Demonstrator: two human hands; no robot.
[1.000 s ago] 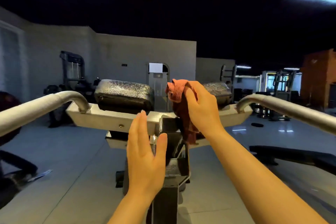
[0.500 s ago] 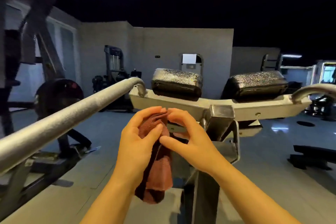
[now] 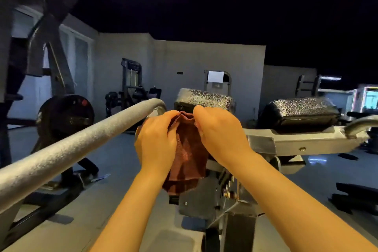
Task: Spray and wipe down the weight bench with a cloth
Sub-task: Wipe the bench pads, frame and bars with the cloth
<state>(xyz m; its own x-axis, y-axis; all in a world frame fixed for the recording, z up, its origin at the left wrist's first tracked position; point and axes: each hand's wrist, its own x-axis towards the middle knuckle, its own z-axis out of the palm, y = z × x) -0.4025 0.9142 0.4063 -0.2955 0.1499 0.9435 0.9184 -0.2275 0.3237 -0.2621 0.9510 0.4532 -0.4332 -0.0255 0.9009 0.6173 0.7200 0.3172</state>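
— What's in your hands?

— Left to right: my left hand has its fingers curled round the cloth, and my right hand pinches the top edge beside it. The cloth hangs between them, in front of the left pad of the bench.

— How will it handle?

— Soft, light and limp, I'd say. It will bunch, so I'd gather it into a wad in one palm. The pads look firm and textured, and should stand firm pressing.
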